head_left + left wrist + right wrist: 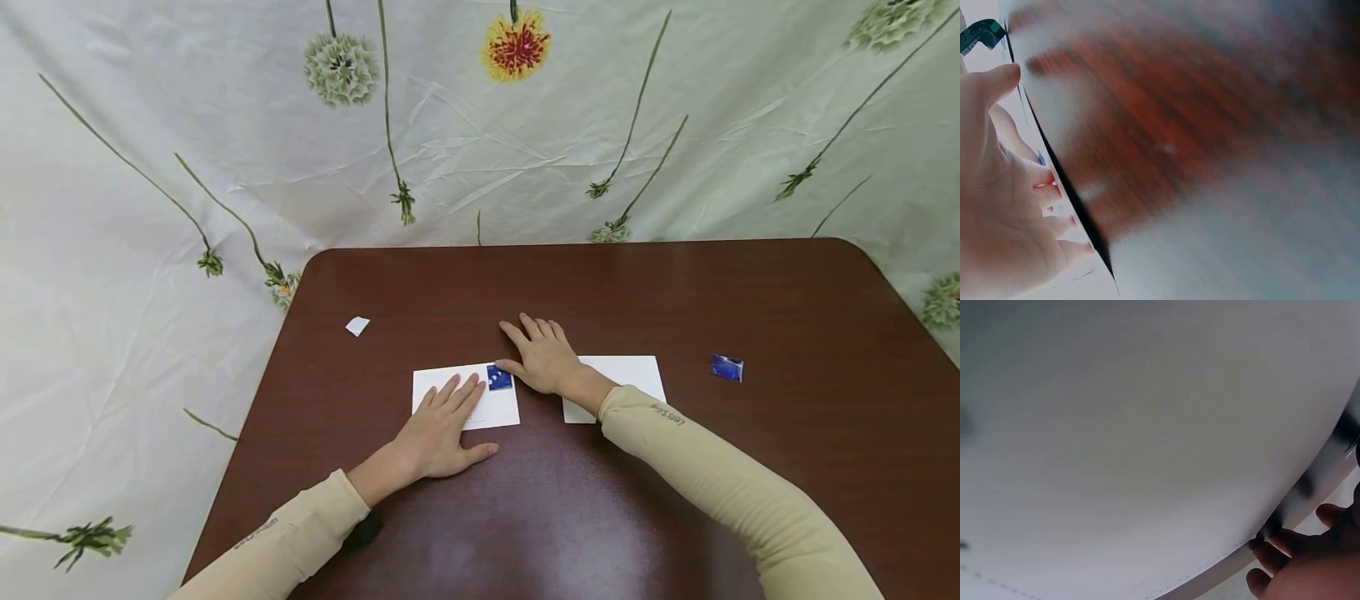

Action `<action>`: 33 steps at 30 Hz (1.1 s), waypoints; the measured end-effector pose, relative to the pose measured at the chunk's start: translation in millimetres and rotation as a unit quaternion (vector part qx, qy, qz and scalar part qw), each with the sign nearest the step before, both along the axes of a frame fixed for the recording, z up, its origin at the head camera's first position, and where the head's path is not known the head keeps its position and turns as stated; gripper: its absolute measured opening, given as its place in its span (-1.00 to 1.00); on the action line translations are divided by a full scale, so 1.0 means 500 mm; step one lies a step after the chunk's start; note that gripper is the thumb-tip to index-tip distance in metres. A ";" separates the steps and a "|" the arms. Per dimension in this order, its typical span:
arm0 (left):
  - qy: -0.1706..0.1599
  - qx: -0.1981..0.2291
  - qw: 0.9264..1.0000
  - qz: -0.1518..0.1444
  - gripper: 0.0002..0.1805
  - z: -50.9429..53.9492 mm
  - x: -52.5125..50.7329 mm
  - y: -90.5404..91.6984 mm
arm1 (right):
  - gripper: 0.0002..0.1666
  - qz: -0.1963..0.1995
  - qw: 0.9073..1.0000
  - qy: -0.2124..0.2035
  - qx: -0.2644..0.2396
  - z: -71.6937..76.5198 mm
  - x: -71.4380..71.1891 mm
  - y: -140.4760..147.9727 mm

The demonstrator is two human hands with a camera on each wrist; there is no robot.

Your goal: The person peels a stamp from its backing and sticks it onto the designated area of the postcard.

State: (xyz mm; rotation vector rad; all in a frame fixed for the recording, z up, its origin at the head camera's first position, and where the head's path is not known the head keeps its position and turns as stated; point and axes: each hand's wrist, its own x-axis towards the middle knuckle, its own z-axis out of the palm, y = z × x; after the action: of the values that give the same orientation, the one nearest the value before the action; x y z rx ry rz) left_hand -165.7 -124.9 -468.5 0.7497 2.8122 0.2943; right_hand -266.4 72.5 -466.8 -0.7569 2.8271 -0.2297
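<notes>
A white envelope or card (495, 413) lies near the middle of the table, with a blue stamp-like sticker (499, 381) at its upper right corner. My left hand (442, 432) rests on the envelope with fingers straight and spread, its thumb past the lower edge. Just beyond the right end, my right hand (546, 357) reaches across with extended fingers. Its thumb lies at the sticker's upper edge; whether it touches is unclear. Beneath the right wrist is a second white envelope or card (626, 373), partly covered. Neither hand grips anything.
A second blue sticker (727, 367) lies to the right on the dark red-brown table (810, 467). A small white paper scrap (357, 326) is at the far left. Behind the table hangs a white flowered cloth (480, 125). A small dark object (363, 529) shows under the left wrist.
</notes>
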 end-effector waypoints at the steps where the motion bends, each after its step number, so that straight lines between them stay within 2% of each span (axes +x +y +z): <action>1: -0.001 0.000 1.000 0.000 -0.04 0.000 0.000 0.000 | -0.19 0.001 1.000 0.003 0.002 -0.001 0.000 0.000; 17: -0.002 0.003 1.000 0.000 -0.05 0.005 0.002 0.001 | -0.02 0.033 0.999 -0.018 0.007 0.004 0.001 0.017; 33: -0.002 0.005 1.000 -0.001 -0.05 0.005 0.002 0.001 | 0.08 0.043 0.998 -0.041 0.003 0.012 -0.003 0.023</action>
State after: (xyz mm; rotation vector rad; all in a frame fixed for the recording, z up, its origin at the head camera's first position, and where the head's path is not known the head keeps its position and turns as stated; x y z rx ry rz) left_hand -164.8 -124.5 -465.9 0.7544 2.8077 0.3106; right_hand -267.7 83.8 -461.0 -0.8440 2.7099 -0.2325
